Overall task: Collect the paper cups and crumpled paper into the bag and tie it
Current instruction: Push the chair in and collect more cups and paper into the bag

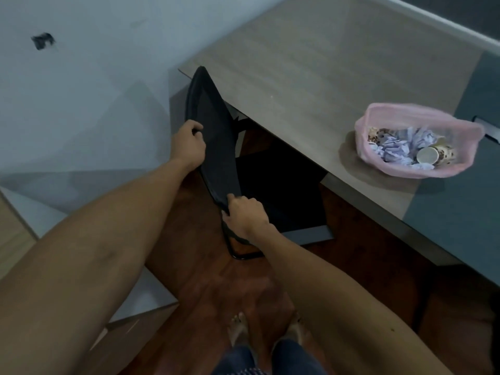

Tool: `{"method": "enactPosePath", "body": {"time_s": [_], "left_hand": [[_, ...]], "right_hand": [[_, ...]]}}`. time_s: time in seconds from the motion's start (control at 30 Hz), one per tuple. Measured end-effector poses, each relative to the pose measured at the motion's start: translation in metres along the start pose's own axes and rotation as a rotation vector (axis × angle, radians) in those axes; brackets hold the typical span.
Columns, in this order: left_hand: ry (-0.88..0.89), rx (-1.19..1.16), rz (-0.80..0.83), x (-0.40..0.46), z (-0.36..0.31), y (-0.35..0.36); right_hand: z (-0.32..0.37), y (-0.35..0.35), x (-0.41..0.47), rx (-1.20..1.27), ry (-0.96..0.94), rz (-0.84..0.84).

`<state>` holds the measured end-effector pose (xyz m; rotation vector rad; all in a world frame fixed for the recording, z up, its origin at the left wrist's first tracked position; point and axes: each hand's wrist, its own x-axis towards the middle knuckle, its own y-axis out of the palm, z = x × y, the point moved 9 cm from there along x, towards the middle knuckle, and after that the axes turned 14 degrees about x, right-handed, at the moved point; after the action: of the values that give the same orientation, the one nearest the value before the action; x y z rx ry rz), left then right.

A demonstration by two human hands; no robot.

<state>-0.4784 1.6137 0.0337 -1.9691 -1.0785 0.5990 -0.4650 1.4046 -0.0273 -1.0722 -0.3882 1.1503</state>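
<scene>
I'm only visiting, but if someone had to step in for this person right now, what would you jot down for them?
Left hand: grip on the upper edge of the black chair back.
Right hand: grip on the chair back's lower edge.
Pink bag: on the table, mouth open, not tied, apart from both hands.
Inside it: crumpled paper and paper cups, one lying on its side.
Done: no loose cups or paper show on the visible tabletop, so collecting looks finished.
Left: let go of the chair, gather the bag's mouth and tie it.

Office: desk [311, 66], black chair [216, 136], wood floor [211, 280].
</scene>
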Motion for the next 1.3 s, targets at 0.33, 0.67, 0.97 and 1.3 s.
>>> {"method": "enactPosePath", "body": {"time_s": [0.33,0.67,0.97,1.3], "left_hand": [[-0.063,0.000,0.070,-0.022,-0.019,0.020],[-0.067,-0.091,0.155,-0.065,-0.077,0.056],[-0.146,-0.270,0.258,-0.089,-0.129,0.097],[-0.202,-0.358,0.267,-0.085,-0.171,0.126]], "right_hand": [[-0.040,-0.024,-0.026,-0.009,0.001,0.057],[-0.142,-0.066,-0.074,0.065,0.194,-0.016],[-0.237,-0.118,-0.103,0.117,0.409,-0.158],[-0.292,-0.157,-0.090,0.261,0.447,-0.230]]}}
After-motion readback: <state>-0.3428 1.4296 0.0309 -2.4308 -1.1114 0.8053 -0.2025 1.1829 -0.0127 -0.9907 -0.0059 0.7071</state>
